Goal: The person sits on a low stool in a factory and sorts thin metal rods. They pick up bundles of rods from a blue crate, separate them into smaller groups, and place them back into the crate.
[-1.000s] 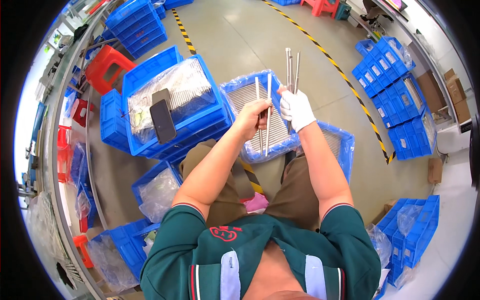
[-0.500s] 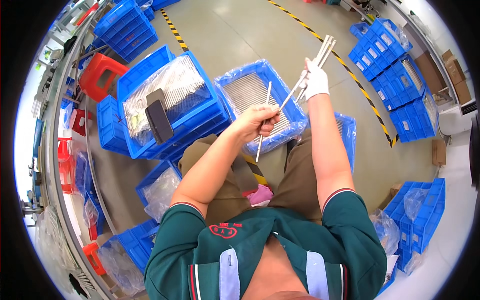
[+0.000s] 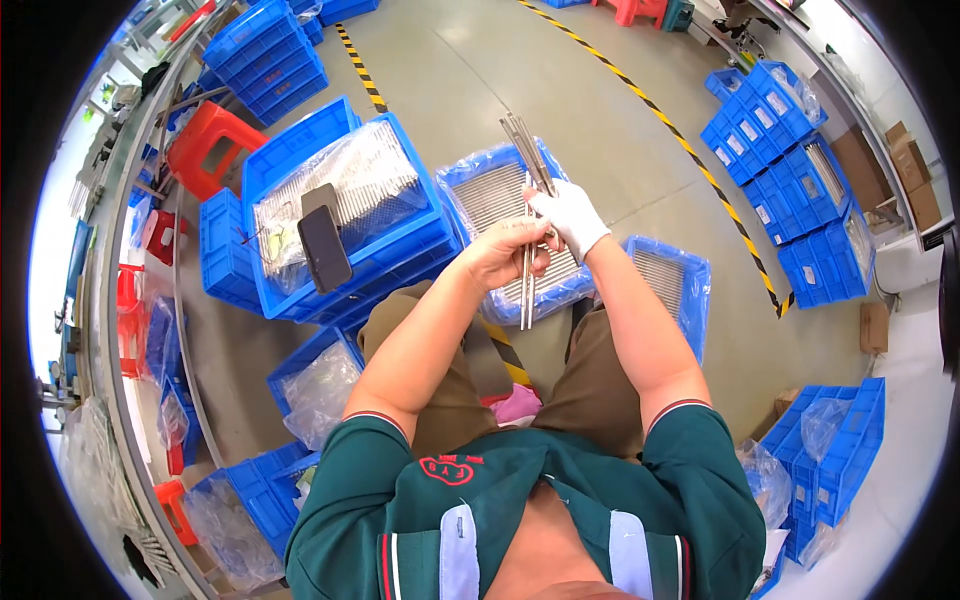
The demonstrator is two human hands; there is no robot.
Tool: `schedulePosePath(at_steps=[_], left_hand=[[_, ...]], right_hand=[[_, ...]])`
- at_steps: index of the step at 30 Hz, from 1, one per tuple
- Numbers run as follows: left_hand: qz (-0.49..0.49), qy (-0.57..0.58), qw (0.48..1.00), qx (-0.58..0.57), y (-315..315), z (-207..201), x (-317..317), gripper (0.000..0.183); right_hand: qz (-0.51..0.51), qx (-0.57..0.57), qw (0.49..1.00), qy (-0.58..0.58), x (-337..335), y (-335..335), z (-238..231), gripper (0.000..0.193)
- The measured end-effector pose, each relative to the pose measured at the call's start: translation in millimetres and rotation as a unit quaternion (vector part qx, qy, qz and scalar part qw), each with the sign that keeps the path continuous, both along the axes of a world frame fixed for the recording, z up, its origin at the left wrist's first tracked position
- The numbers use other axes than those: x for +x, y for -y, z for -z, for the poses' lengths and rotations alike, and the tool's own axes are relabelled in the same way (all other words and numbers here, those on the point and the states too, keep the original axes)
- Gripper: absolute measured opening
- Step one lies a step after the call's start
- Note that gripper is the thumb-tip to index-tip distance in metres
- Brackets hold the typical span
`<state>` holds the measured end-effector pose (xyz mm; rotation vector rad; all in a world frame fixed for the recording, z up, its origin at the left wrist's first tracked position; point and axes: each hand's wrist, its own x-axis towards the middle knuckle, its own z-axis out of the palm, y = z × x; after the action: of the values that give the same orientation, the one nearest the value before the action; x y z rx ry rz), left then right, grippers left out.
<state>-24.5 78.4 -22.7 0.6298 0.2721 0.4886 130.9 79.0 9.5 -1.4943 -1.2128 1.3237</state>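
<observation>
My bare left hand (image 3: 508,252) is closed on thin metal rods (image 3: 527,290), whose lower ends stick out below the fingers. Close beside it, my white-gloved right hand (image 3: 570,218) grips a bundle of metal rods (image 3: 524,143) pointing up and away from me. The hands meet, so which rods belong to which hand is partly hidden. Beneath them stands a blue crate lined with clear plastic (image 3: 462,172), holding rows of similar rods. By my right knee is another lined blue crate (image 3: 697,310) with rods in it.
To the left, a stacked blue crate (image 3: 400,240) holds plastic-covered rods with a phone (image 3: 326,248) lying on top. A red stool (image 3: 212,150) stands behind it. More blue crates (image 3: 795,190) are stacked at the right, beyond yellow-black floor tape (image 3: 690,150).
My right hand has come down and left with its rods to meet my left hand. The rods that were spread apart now lie nearly parallel.
</observation>
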Motion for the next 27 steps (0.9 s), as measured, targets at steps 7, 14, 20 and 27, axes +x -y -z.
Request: schedulePosePath(at_steps=[7, 14, 20, 27], left_hand=[[-0.141, -0.098, 0.984, 0.042, -15.1, 0.2, -4.6, 0.027], [-0.347, -0.109, 0.931, -0.029, -39.5, -4.0, -22.0, 0.031], [-0.393, -0.043, 0.917, -0.047, -46.3, -6.4, -24.3, 0.031], [-0.382, -0.012, 0.923, -0.041, -41.5, -6.2, -22.8, 0.031]], right_hand=[[0.098, 0.137, 0.974, 0.149, 10.9, -8.0, 25.5, 0.033], [0.019, 0.019, 1.000, 0.001, 9.8, 16.8, 2.6, 0.022], [-0.010, 0.005, 0.999, -0.036, 2.3, 33.1, 0.5, 0.015], [0.000, 0.015, 0.999, -0.048, -1.2, 35.7, 3.2, 0.014]])
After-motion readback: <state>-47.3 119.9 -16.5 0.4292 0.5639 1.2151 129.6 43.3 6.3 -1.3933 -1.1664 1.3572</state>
